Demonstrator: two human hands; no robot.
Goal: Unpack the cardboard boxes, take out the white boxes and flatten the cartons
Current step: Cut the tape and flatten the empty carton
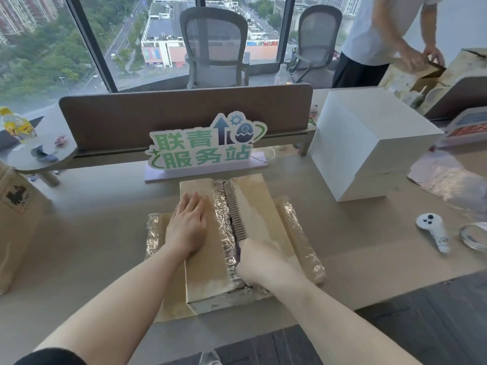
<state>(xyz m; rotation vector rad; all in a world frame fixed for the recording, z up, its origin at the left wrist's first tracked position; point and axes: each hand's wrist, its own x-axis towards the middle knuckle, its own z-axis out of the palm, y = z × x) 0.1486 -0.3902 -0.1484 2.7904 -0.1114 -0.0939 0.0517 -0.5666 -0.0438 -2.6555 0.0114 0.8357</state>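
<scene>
Sign (pixel 208 143) stands behind the carton (pixel 210 259) (white boxes (pixel 369 143) right).

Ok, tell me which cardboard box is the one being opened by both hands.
The cardboard box at the desk's near edge: left hand presses flat on its left flap, right hand grips the right flap. The carton at far left stands untouched.

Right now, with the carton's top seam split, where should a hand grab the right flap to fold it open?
Grip the right flap along its free inner edge at the seam, where the corrugated edge shows lifted. Come from the centre gap, fingers under, and pull up and rightward. The left hand lies flat on the left flap, steadying the carton; the right hand is already at that edge's near end.
</scene>
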